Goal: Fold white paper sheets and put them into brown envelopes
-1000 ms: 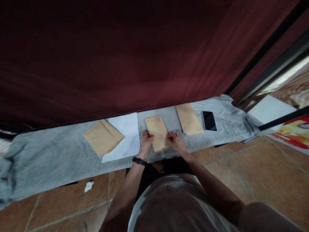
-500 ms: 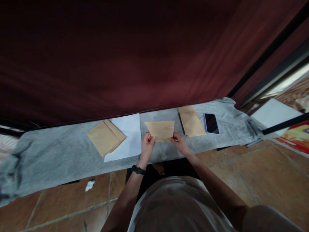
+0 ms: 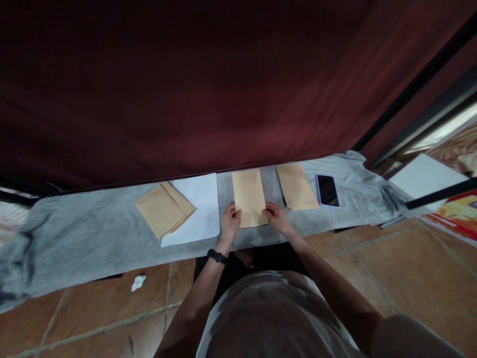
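A brown paper envelope (image 3: 249, 196) with small reddish print at its top right lies lengthwise before me, over the grey cloth. My left hand (image 3: 230, 220) pinches its lower left edge between thumb and fingers. On the opposite edge, my right hand (image 3: 276, 217) grips it the same way. To the right rests a second brown envelope or small stack (image 3: 297, 186). Several more brown envelopes (image 3: 162, 209) lie fanned at the left, partly over white paper (image 3: 203, 211).
A phone (image 3: 328, 191) with a pale purple edge lies right of the envelopes. Grey cloth (image 3: 93, 223) covers the narrow bench. Behind it hangs a dark red curtain (image 3: 223, 99). A crumpled white scrap (image 3: 138, 282) is on the tiled floor.
The envelope between my hands has tipped from a raised, foreshortened angle to nearly flat, so its full length shows. Both hands keep hold of its side edges.
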A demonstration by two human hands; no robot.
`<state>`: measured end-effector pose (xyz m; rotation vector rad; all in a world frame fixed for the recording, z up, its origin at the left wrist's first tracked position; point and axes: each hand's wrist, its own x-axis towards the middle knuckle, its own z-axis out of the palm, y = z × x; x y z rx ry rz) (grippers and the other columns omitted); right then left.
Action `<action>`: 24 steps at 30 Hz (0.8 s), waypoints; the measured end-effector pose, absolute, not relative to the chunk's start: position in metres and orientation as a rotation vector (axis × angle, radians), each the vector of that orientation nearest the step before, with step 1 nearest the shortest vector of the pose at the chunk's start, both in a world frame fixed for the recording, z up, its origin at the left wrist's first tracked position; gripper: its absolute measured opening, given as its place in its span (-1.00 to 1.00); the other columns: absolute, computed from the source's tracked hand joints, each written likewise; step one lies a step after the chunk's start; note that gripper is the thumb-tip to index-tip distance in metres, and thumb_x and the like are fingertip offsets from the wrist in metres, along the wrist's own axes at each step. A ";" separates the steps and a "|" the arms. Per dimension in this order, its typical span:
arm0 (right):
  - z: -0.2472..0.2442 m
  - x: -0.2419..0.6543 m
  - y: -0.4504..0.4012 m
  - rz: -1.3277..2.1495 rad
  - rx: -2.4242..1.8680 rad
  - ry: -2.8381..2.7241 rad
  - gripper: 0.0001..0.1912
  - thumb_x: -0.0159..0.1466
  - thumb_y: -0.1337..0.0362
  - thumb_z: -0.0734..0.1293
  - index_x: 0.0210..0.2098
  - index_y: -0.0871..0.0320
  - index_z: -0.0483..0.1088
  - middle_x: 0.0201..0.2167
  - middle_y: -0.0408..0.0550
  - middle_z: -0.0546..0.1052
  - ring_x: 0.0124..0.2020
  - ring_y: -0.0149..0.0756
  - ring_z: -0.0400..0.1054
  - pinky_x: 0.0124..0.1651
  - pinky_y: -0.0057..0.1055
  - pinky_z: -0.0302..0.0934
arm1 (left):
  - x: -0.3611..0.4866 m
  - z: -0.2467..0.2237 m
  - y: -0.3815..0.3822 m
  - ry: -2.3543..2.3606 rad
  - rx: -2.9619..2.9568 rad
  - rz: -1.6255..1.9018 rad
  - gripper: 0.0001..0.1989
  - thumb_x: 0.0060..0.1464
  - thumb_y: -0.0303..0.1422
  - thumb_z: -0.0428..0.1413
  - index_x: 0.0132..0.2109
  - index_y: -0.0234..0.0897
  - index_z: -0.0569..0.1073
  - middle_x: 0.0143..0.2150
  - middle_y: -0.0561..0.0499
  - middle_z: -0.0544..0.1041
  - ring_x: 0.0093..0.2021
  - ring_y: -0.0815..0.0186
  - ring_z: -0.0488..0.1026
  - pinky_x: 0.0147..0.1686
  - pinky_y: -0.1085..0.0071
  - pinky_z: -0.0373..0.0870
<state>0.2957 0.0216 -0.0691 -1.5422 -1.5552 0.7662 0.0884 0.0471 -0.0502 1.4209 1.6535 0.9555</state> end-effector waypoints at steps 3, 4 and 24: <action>-0.074 0.292 0.015 0.556 -1.655 -1.675 -0.58 0.36 0.32 0.22 0.20 0.12 0.37 -0.20 -0.01 0.64 -0.21 -0.16 0.55 -0.14 -0.28 0.44 | 0.091 -0.053 0.043 1.721 1.448 0.918 -0.83 0.12 -0.39 0.14 -0.11 -0.27 0.48 -0.38 0.02 0.59 -0.39 0.26 0.54 -0.36 0.39 0.40; -0.075 0.291 0.012 0.498 -1.669 -1.711 -0.54 0.36 0.34 0.22 0.24 0.14 0.34 -0.14 0.05 0.63 -0.14 -0.13 0.54 -0.07 -0.23 0.43 | 0.091 -0.053 0.042 1.742 1.460 0.907 -0.83 0.12 -0.40 0.15 -0.11 -0.26 0.48 -0.37 0.01 0.59 -0.38 0.26 0.54 -0.34 0.38 0.40; -0.065 0.287 -0.017 0.174 -1.546 -2.167 -0.56 0.45 0.28 0.18 0.29 0.14 0.32 0.29 0.12 0.40 0.31 -0.11 0.26 0.39 0.00 0.02 | 0.134 -0.045 0.084 1.462 2.506 0.472 -0.47 0.32 -0.29 -0.03 0.38 -0.24 0.25 0.50 -0.12 0.12 0.51 -0.01 -0.07 0.43 -0.09 -0.10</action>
